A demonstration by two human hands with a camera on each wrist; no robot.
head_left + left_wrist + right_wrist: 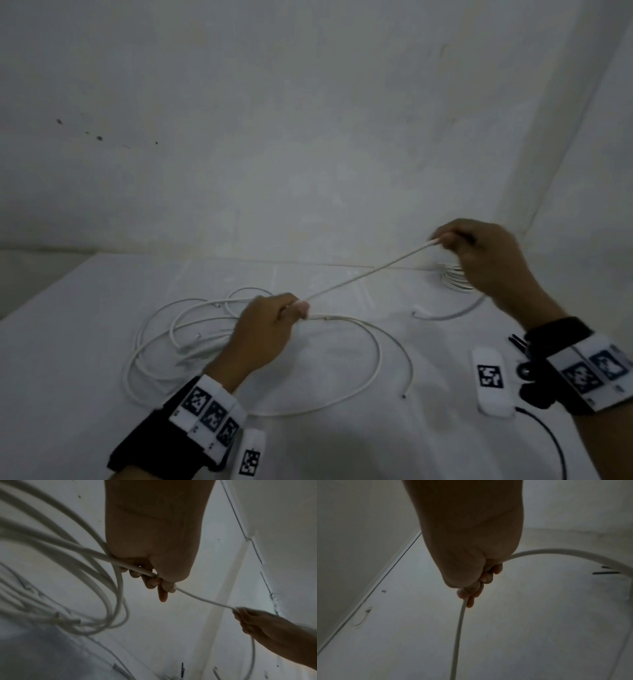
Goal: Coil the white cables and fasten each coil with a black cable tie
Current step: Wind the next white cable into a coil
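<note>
Two hands hold one white cable [363, 274] taut above the white worktop [85, 342]. In the head view the left hand [267, 329], at lower centre of the frame, has its grip closed on the cable, thumb and fingers pinching it; the right hand [479, 257], at centre right, pinches the same cable with curled fingers. Between the two grips the cable runs straight, rising from lower left to upper right. The left wrist view shows the left hand's fingers [150, 581] curled round the cable and several loose loops [68, 574] hanging from the hand at the left of the frame. In the head view those loops [191, 342] spread over the worktop at lower left and centre. The right wrist view shows the cable leaving the right hand's fingertips [471, 596] downward, while another stretch arcs toward the right edge. A finished coil [452, 277] lies on the worktop just below the right hand, partly hidden by it. Thin black strips [606, 573], blurred, lie on the worktop at the right of the right wrist view.
</note>
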